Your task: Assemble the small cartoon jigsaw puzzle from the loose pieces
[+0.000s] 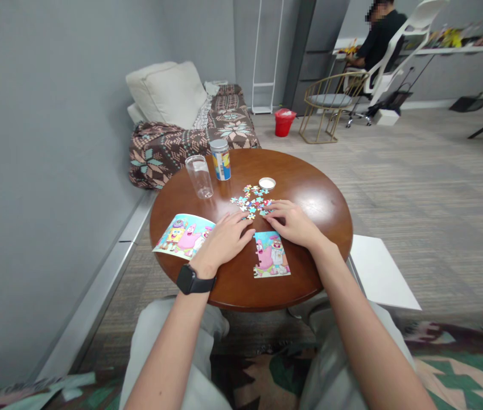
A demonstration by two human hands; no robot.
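Observation:
A loose heap of small jigsaw pieces (250,200) lies on the round brown table (309,171). My left hand (227,236), with a black watch at the wrist, rests at the heap's near left edge, fingers stretched out. From the right, my right hand (292,223) reaches to the pieces with its fingers apart; whether a fingertip touches a small piece cannot be made out. Between my wrists lies a partly joined jigsaw puzzle (272,256) with a pink starfish figure and a jagged left edge. Left of it, a curved picture sheet (181,234) shows similar cartoon figures, partly covered by my left hand.
A clear plastic jar (201,177), a printed can (221,162) and a round lid (267,183) stand beyond the pieces. A covered sofa (228,122) is behind the table, with a red bin (284,123) and wire chair (330,102) farther off. Another person (382,37) sits at the back.

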